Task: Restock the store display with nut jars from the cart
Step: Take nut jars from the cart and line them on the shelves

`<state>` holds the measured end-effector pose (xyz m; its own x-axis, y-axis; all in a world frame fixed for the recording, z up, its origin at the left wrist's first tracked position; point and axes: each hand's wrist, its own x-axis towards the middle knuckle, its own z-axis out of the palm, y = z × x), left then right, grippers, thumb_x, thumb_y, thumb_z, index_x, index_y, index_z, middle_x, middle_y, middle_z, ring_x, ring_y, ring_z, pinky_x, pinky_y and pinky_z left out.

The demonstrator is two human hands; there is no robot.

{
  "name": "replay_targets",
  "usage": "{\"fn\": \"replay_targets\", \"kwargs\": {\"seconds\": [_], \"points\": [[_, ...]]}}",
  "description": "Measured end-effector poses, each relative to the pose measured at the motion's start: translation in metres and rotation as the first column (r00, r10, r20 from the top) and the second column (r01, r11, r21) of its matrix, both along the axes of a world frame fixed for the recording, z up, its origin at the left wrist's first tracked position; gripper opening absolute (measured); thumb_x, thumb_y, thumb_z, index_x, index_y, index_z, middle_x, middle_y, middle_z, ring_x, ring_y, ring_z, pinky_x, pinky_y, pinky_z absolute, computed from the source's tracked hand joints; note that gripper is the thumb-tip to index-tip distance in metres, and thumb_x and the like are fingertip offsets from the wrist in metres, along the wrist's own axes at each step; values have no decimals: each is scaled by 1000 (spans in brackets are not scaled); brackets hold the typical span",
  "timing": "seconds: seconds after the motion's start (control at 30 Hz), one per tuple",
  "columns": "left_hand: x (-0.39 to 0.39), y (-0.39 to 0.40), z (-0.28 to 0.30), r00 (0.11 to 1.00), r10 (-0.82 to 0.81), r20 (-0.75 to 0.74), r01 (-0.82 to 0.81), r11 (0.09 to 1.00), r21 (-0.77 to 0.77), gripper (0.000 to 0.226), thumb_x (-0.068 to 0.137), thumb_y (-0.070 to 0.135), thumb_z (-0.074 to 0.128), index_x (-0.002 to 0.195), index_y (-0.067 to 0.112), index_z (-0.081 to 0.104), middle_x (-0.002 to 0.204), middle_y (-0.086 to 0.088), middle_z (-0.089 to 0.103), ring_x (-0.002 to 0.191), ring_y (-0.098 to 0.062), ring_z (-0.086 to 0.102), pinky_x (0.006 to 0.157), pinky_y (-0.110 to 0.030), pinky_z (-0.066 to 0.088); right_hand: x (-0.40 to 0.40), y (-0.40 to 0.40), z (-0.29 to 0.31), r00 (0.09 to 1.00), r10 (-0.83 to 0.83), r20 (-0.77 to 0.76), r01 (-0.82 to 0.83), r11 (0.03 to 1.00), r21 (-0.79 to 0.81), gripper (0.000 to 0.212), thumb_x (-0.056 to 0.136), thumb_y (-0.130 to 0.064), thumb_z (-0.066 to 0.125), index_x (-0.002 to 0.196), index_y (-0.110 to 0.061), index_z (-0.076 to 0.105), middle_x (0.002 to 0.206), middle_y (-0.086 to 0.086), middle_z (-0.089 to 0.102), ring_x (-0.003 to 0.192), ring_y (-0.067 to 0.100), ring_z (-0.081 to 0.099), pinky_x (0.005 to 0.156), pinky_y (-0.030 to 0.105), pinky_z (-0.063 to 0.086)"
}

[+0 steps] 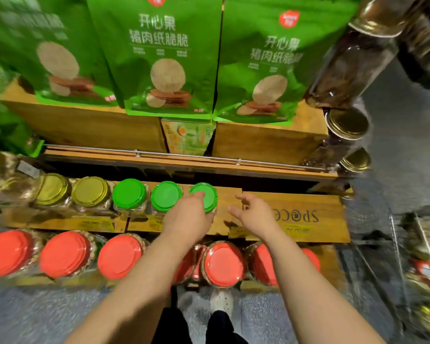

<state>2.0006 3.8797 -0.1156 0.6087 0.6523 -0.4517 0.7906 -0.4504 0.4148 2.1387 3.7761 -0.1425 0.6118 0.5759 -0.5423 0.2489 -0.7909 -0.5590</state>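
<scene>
L hand (188, 214) grips the rightmost green-lid jar (205, 196) on the middle shelf (296, 217), fingers curled round lid & side. R hand (255, 211) just beside it, not touching, fingers spread loose. Two more green-lid jars (129, 194) to the left; red-lid jars (224, 264) on the row below.

Green-lidded jar (206, 196) upright, rightmost of three on wooden shelf (293, 214)

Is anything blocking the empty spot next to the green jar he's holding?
Nothing visible. The left hand grips the third green-lidded jar; the bare wooden shelf to its right holds only the open right hand above it.
</scene>
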Motion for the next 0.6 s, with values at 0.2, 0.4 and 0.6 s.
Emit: {"fn": "replay_targets", "kwargs": {"seconds": [0.2, 0.4, 0.6], "points": [[22, -38, 81, 962, -272, -15, 269, 943, 195, 52, 90, 44, 65, 140, 31, 54, 135, -4, 60, 125, -27, 58, 97, -41, 52, -2, -65, 86, 983, 41, 180, -38, 999, -21, 58, 88, -46, 75, 140, -27, 57, 138, 3, 63, 126, 23, 58, 100, 30, 46], [43, -83, 124, 817, -575, 41, 558, 808, 188, 60, 87, 53, 70, 142, 35, 53, 140, 1, 60, 129, -22, 55, 98, -34, 48, -34, -155, 136, 945, -96, 312, 129, 988, -88, 63, 92, -45, 70, 148, -25, 50, 146, 5, 57, 134, 25, 52, 104, 31, 42], [50, -150, 151, 584, -811, 13, 784, 569, 248, 69, 82, 62, 72, 143, 38, 51, 141, -1, 56, 126, -24, 57, 98, -41, 52, -83, -238, 164, 877, -293, 379, 356, 928, -106, 66, 88, -46, 74, 147, -30, 49, 141, 6, 60, 131, 26, 54, 103, 37, 47]]}}
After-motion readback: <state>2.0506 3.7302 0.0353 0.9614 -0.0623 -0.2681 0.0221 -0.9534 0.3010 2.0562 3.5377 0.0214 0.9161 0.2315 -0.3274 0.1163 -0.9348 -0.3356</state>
